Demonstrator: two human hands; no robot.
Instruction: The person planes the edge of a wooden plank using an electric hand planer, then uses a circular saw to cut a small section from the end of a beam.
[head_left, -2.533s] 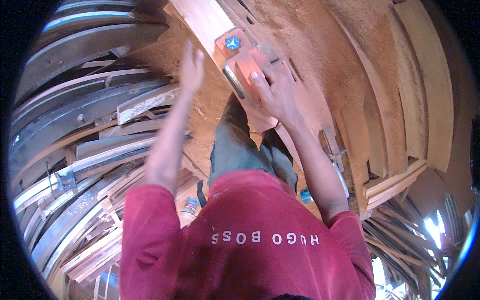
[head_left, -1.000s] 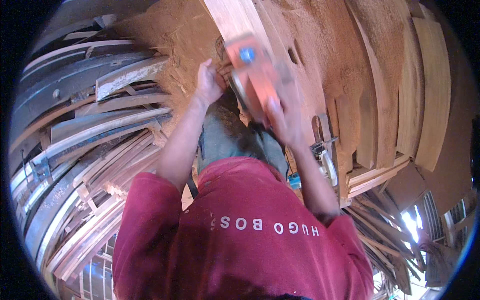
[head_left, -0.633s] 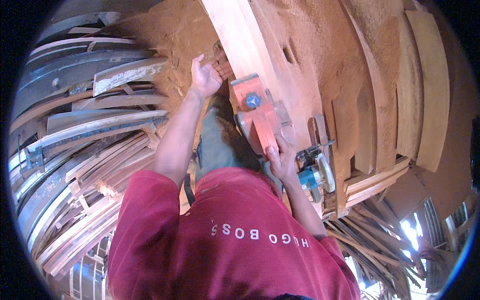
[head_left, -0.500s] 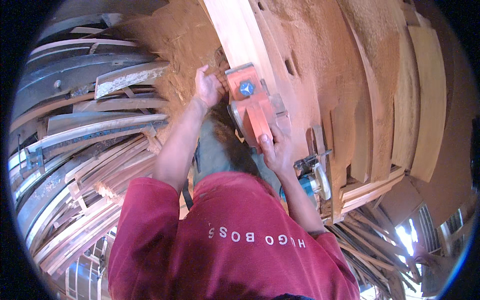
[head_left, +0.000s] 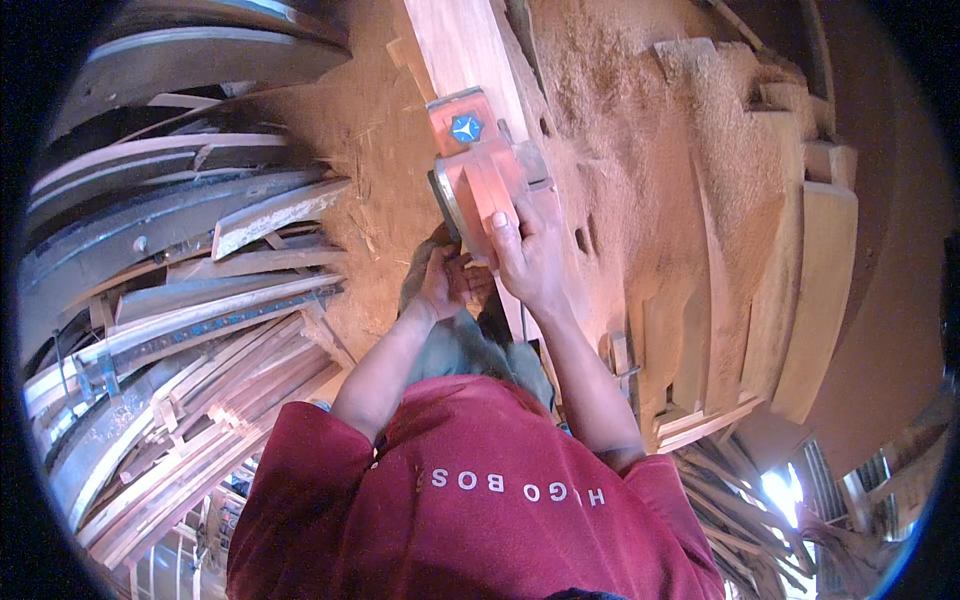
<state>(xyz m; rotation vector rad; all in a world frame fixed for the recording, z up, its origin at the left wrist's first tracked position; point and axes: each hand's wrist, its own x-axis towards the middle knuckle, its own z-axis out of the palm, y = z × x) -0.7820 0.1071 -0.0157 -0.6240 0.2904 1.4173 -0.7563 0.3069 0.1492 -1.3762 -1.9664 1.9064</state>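
My right hand (head_left: pixel 530 255) grips the rear handle of an orange electric planer (head_left: pixel 487 185) with a blue star-marked front knob. The planer rests on a long, pale wooden board (head_left: pixel 465 45) that runs away from me. My thumb lies along the top of the handle. Low on the planer's left side, beside its rear end, is my left hand (head_left: pixel 448 285). Its fingers are apart and point toward the board's edge, and I see nothing in them. The planer's underside and blades are hidden.
Sawdust-covered boards (head_left: pixel 720 230) lie to the right, with a pale plank (head_left: pixel 820 300) at their outer side. Stacked timber strips (head_left: pixel 230 390) and curved wooden pieces (head_left: pixel 170 170) fill the left. Sawdust (head_left: pixel 375 130) coats the ground beyond my left hand.
The planer has moved forward along the board with my right hand on it. My left hand has gone from beside the planer's front to beside its rear. The view has also shifted.
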